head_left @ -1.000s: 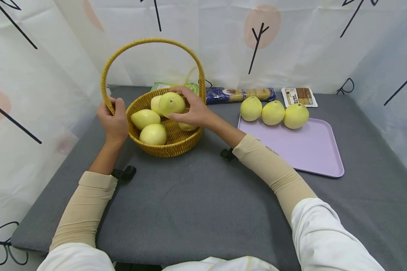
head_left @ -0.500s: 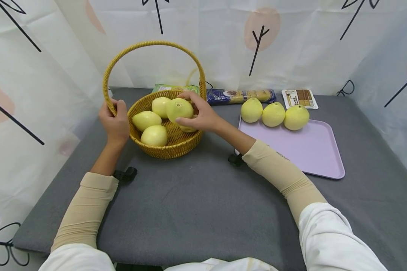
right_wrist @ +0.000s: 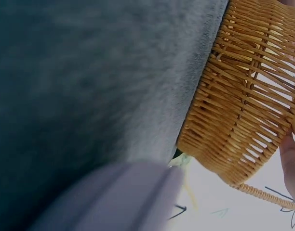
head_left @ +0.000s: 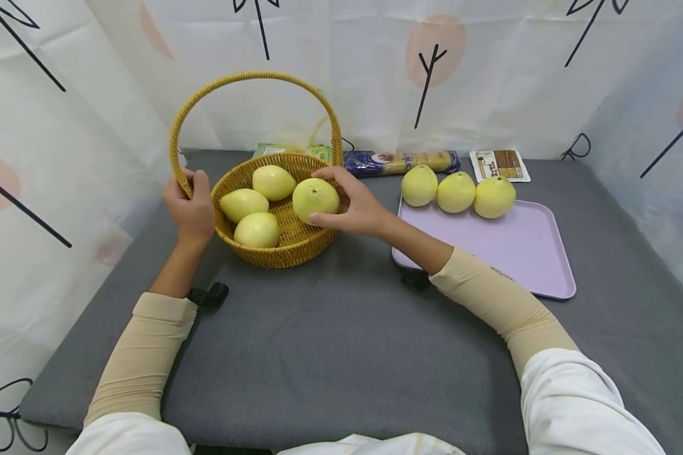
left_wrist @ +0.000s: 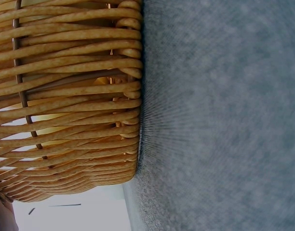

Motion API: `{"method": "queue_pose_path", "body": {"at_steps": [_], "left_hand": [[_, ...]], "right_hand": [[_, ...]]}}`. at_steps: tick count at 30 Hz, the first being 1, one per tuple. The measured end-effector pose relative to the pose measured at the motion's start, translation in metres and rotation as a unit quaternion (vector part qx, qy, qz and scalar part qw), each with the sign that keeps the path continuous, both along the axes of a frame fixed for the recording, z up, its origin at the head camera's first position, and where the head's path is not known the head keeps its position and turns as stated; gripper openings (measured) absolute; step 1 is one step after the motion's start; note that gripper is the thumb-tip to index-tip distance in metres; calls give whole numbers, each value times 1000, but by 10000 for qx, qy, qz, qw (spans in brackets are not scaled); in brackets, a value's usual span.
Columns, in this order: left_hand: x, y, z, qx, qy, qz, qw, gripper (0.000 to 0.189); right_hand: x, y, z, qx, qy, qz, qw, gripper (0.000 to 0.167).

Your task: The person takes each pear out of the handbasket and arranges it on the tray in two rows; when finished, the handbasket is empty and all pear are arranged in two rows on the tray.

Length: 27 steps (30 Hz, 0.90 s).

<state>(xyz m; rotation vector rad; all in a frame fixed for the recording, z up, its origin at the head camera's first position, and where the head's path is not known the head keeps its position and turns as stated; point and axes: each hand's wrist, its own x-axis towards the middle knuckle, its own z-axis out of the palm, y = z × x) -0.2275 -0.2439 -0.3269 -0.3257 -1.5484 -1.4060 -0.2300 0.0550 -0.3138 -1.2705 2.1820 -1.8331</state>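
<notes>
My left hand [head_left: 192, 205] grips the left side of the handle of a yellow wicker basket [head_left: 279, 256]. In my right hand [head_left: 358, 205] is a pale yellow-green pomelo [head_left: 315, 200], held between thumb and fingers at the basket's right rim. Inside the basket lie a back pomelo [head_left: 274, 182], a left pomelo [head_left: 243, 205] and a front pomelo [head_left: 257, 230]. Anything directly beneath the held fruit is hidden. The left wrist view shows mainly the woven wall [left_wrist: 70, 96]. At the right edge of the right wrist view, fingers [right_wrist: 292, 163] touch the fruit beside the wicker.
A lilac tray [head_left: 501, 253] lies on the right, with three pomelos [head_left: 456, 192] in a row along its far edge. Behind stand a blue-and-yellow packet [head_left: 401, 162], a brown-and-white packet [head_left: 499, 165] and a green packet [head_left: 296, 150]. Grey cloth [head_left: 319, 354] covers the table.
My right hand has moved right and toward me with the pomelo, from the basket's middle to its right side. The back pomelo now shows fully. My left hand stays on the handle.
</notes>
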Motion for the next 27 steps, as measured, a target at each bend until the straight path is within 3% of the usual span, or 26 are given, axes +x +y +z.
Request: {"method": "queue_pose_path", "body": {"at_steps": [8,17,21,27], "left_hand": [[0,2,1,33,24,-60,10000,33],[1,-2,0,110,-6,-82,9999,30],[3,0,1,72,-64,-37,9999,29],[-2,-2,-4,68,-114,-77,9999,31]], "right_hand": [[10,23,1,63,-83,-245,9996,64],[18,52,4,121,75,-254,9996,64],[20,72,9,144,159,-498,9985,66],[22,101,14,-75,146,-970,9951,65]]}}
